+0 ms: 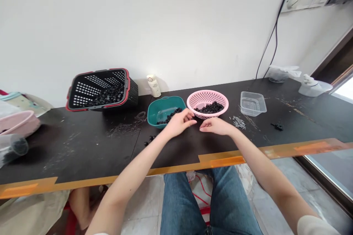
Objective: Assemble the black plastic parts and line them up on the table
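Note:
My left hand (179, 122) is just above the table, in front of the teal basin (157, 104) and the pink basket (207, 93). Its fingers are curled in towards the thumb; anything between them is too small to make out. Facing it, my right hand (217, 126) is held low before the pink basket, fingertips drawn together, and what they may hold is hidden. Small black parts (211, 108) lie heaped in the basket, and similar black pieces (168, 117) are in the basin. Several loose black pieces (150, 139) rest on the table left of my left forearm.
Silvery screw-like pins (238, 122) lie beside a clear plastic box (253, 103). A black clump (277, 126) is farther right. Behind stand a black crate (132, 93) and a white bottle (153, 86). A clear cup (13, 147) lies left. Another person's leg (81, 205) shows below.

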